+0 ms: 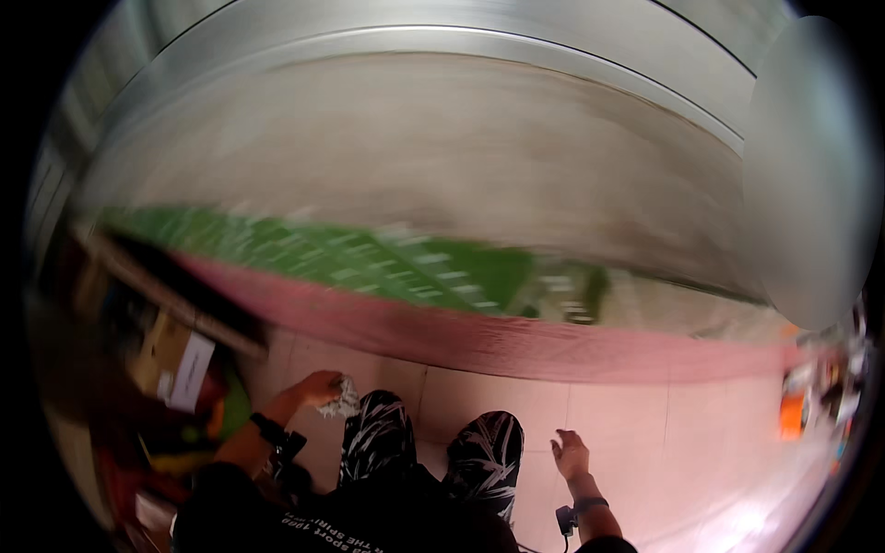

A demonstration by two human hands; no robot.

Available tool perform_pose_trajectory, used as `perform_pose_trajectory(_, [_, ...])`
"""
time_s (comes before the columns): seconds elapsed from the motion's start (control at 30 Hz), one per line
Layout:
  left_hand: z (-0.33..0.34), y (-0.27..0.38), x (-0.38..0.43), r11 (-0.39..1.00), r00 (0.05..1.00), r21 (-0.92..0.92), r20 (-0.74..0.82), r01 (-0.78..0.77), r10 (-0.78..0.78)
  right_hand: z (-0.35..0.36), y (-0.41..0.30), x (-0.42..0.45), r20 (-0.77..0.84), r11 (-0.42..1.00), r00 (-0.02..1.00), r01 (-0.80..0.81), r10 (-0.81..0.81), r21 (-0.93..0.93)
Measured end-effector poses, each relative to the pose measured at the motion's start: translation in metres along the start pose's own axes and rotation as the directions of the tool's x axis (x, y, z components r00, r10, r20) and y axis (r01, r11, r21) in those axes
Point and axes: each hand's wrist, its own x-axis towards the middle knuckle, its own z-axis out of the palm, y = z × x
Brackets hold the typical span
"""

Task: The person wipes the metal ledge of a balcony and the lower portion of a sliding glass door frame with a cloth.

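A crumpled greyish-white bundle [341, 401], which looks like a rag, is gripped in my left hand [319, 388] beside my left knee. My right hand [572, 456] hangs over the tiled floor [615, 415] to the right of my right knee. Its fingers are apart and loosely bent, with nothing seen in them. Both wrists wear a dark strap with a small device. Ahead of my knees runs a pink raised edge [484, 345], with a green sheet bearing white marks [359, 259] behind it, blurred.
A grey-brown wall-like surface [442, 138] rises beyond the green sheet. On the left stand a dark-topped piece of furniture [200, 304] and a cardboard box [160, 356] with a white label. An orange object [791, 416] sits among clutter at the far right. A blurred pale shape [809, 180] covers the upper right.
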Motion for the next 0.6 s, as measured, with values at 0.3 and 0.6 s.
perform_pose_trajectory(0.3, [0.015,-0.050,-0.084,0.987,0.902,-0.033,-0.411,-0.157,0.130,-0.162,-0.124,0.128,-0.339,0.860,0.805,0.511,-0.486,-0.020])
perform_pose_trajectory(0.6, [-0.134,-0.037,-0.150,0.963,0.255,-0.085,-0.967,-0.257,-0.017,-0.313,-0.259,0.100,-0.538,0.609,0.323,0.599,-0.778,-0.520])
